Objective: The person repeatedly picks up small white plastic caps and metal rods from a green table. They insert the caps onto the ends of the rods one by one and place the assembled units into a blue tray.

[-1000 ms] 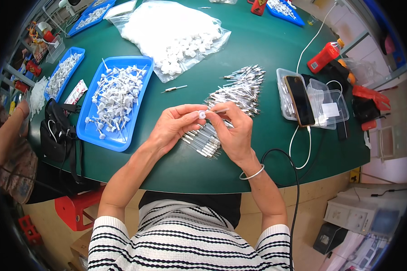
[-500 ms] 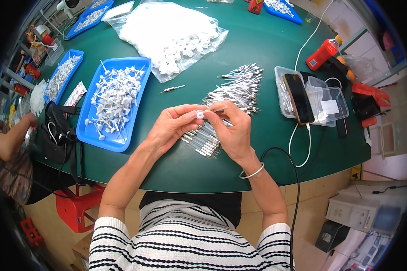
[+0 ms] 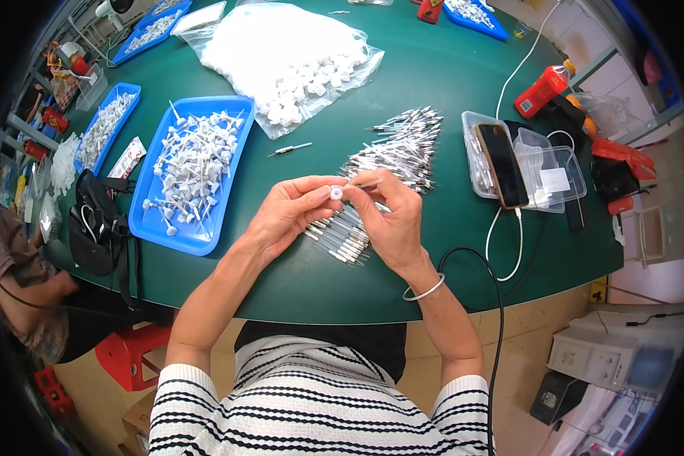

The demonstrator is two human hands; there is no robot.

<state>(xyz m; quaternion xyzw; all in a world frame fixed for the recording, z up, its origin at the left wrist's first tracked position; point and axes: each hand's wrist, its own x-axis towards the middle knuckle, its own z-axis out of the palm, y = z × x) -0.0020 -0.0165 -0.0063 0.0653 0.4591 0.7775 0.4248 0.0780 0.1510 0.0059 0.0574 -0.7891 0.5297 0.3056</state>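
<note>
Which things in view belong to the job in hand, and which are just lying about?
Likely the job's: white fitting in left hand; slim rod in right hand; rod pile; nearest blue tray; bag of white fittings.

Apparently lying about: phone; red bottle; black bag.

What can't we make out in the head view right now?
Head view, all:
Whether the white cap and thin rod touch: covered by the left hand and right hand.
Middle of the rod pile: behind the right hand.
Part of the clear box: under the phone.
Co-worker: cut off by the dark lens rim.
</note>
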